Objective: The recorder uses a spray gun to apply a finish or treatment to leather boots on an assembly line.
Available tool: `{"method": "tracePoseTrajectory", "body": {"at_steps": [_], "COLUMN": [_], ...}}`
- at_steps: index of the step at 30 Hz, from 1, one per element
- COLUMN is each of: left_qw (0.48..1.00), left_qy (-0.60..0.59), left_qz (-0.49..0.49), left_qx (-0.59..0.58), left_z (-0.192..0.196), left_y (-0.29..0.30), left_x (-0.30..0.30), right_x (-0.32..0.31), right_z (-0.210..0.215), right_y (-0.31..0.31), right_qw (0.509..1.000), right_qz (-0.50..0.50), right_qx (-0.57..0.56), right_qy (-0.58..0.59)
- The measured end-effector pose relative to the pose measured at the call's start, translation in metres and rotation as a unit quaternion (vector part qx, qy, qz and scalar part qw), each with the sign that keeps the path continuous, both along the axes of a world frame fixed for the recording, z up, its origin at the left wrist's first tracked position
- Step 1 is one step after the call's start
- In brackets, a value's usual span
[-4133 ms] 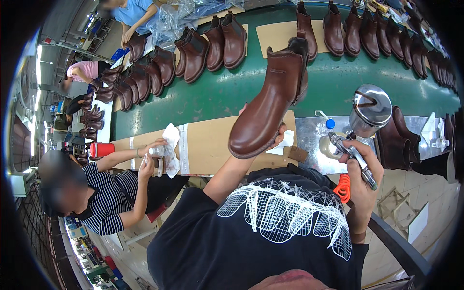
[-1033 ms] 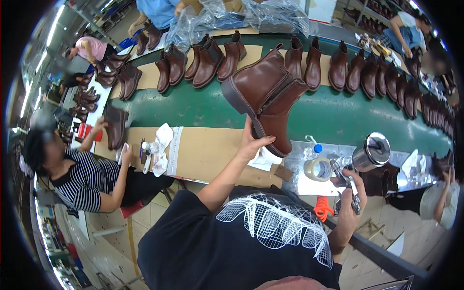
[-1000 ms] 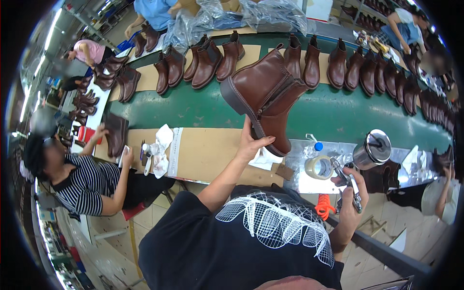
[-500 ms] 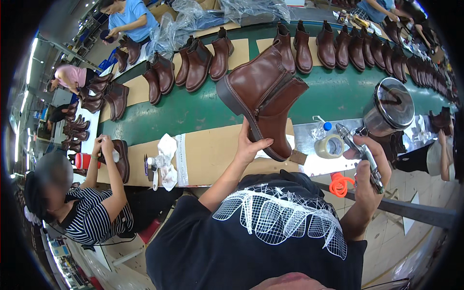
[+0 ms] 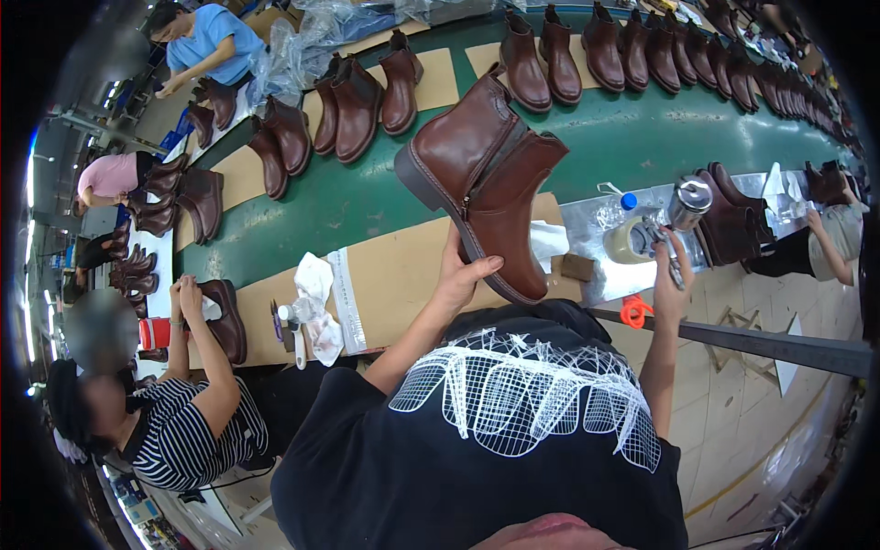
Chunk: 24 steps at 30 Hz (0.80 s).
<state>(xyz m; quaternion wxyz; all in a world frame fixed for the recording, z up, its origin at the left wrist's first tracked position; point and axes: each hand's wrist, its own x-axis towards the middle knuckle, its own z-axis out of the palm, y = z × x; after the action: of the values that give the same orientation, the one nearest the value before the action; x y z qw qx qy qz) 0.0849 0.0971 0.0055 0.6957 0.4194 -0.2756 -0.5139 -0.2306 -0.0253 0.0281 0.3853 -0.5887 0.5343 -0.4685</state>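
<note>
A brown leather ankle boot with its side zip partly open is held up before me, sole to the left and toe down. My left hand grips it from below, thumb across the leather near the sole. In my right hand is a metal spray gun, fingers wrapped round its handle. Its silver cup stands at the far end, apart from the boot and above the metal tabletop. Beside the gun, a roll of clear tape is partly hidden.
Finished-looking boots line the green conveyor. Cardboard covers the near bench, with white cloths at its left. A blue-capped bottle and orange coil are on the right. A striped-shirt co-worker handles another boot.
The right hand has carried the spray gun farther away from me, lowering its cup toward the tabletop. The boot remains in my left hand, slightly shifted left, while the whole view has turned a little.
</note>
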Motion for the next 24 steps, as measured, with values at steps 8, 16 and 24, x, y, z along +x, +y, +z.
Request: {"method": "tracePoseTrajectory", "body": {"at_steps": [8, 16, 24], "left_qw": [0.976, 0.962, 0.937], "left_qy": [0.189, 0.175, 0.132], "left_qz": [-0.039, -0.073, -0.09], "left_qx": [0.103, 0.196, 0.31], "left_z": [-0.034, -0.056, -0.03], "left_y": [0.013, 0.025, 0.029], "left_x": [-0.007, -0.022, -0.024], "right_x": [-0.03, -0.045, -0.057], "right_z": [-0.114, -0.165, -0.179], "right_y": [-0.029, -0.033, -0.011], "right_qw": [0.988, 0.964, 0.957], "right_qz": [-0.088, -0.146, -0.136], "right_qx": [-0.103, -0.077, -0.085], "right_qy": [0.069, 0.207, 0.24]}}
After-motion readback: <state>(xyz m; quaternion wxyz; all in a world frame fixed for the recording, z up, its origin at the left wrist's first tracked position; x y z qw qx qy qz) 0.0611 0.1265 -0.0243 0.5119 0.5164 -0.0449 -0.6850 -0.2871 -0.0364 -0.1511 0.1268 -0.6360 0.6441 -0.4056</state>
